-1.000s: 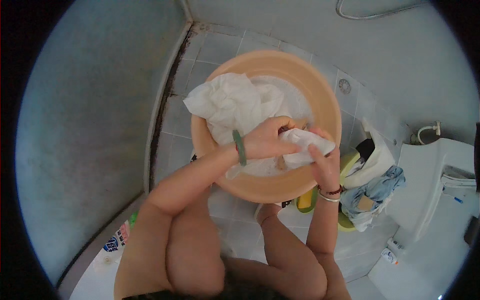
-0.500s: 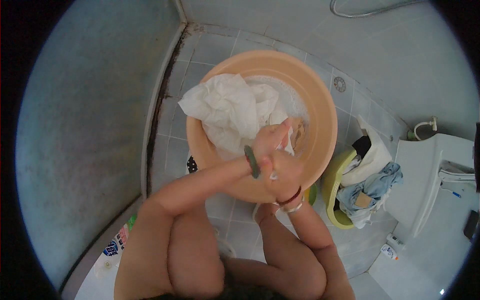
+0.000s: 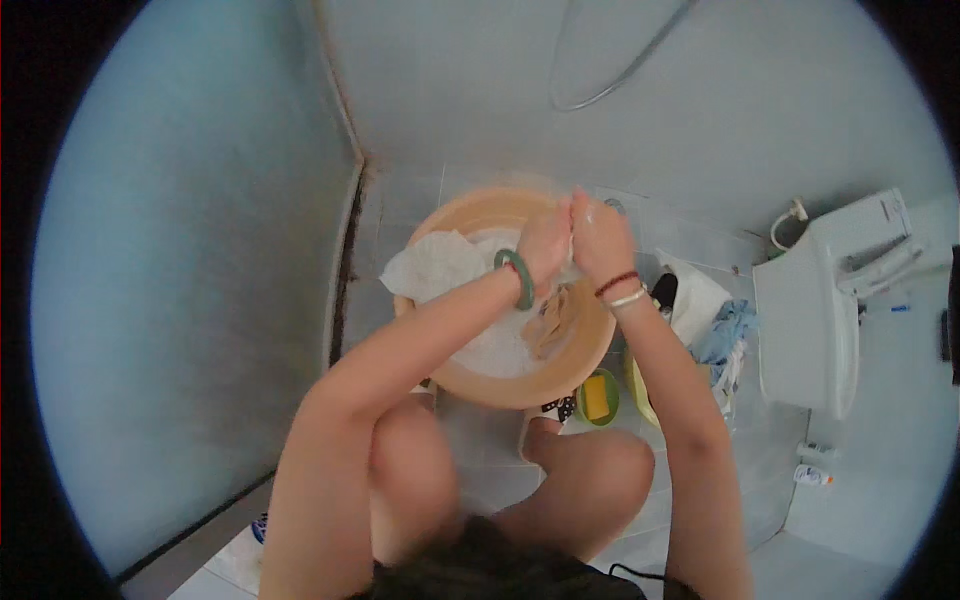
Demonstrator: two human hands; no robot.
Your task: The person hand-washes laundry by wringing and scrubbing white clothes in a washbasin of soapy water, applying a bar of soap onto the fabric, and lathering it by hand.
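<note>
Both my hands are raised side by side over a peach-coloured basin (image 3: 500, 391), fingertips close together. My left hand (image 3: 543, 242), with a green bangle at the wrist, is closed on a white cloth (image 3: 437, 268). Next to it my right hand (image 3: 604, 240), wearing a red bracelet and a pale bangle, is closed too; a sliver of white shows between the hands. Most of the cloth lies to the left, draped at the basin's rim, and my hands hide part of it. A tan cloth (image 3: 548, 325) sits in the sudsy water below my hands.
Right of the basin is a yellow-green tub of clothes (image 3: 640, 385). A green bowl with a yellow block (image 3: 597, 397) stands near my foot. A frosted panel (image 3: 200, 250) rises at left, a white washbasin (image 3: 815, 310) at right. A shower hose (image 3: 630, 75) hangs ahead.
My hands, crossed low over the basin before, have lifted farther forward and now sit side by side. The view has tilted up, and more of the tan cloth and suds shows.
</note>
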